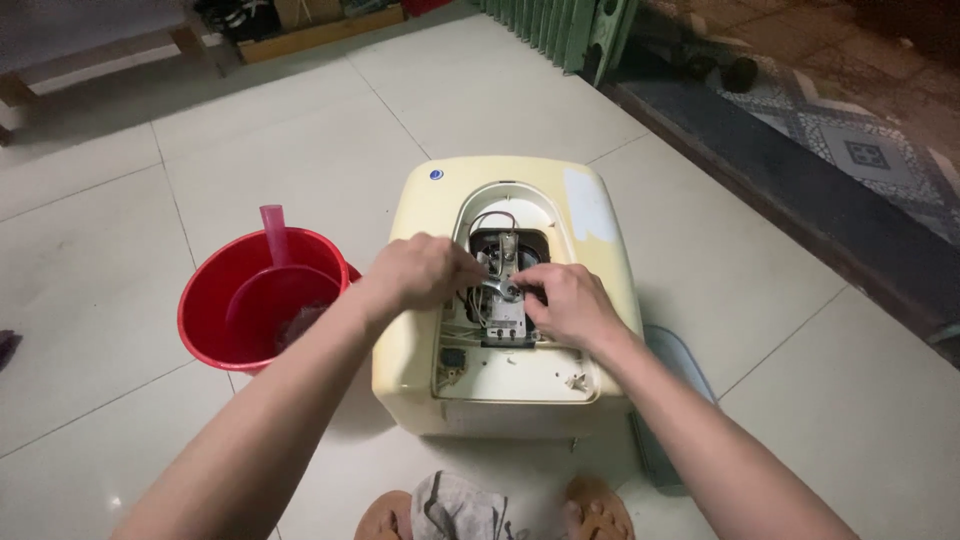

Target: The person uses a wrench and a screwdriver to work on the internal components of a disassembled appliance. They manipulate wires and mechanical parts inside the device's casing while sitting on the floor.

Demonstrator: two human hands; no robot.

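Head view, looking straight down. Cream-coloured water heater casing (500, 400) lying on the white tiled floor (100, 300), front cover off, oval opening exposing wires and a small metal fitting (502, 290) at the centre. Left hand (425, 272) curled over the left edge of the opening, fingertips pinching at the metal fitting. Right hand (568, 300) curled from the other side, fingers closed on the same fitting, thumb and forefinger touching it. Both hands meeting over the middle of the opening, almost touching each other. Grey control block (508, 325) just below the fitting, partly hidden by the right hand.

Red bucket (210, 310) standing just left of the casing, a pink scoop (275, 270) resting inside with its handle upright. Grey flat panel (675, 370) lying on the floor at the casing's right side, partly under the right forearm. Crumpled grey cloth (460, 505) at the bottom edge, between two sandalled feet. Green folding gate (560, 30) at the top, beside a dark doorstep.
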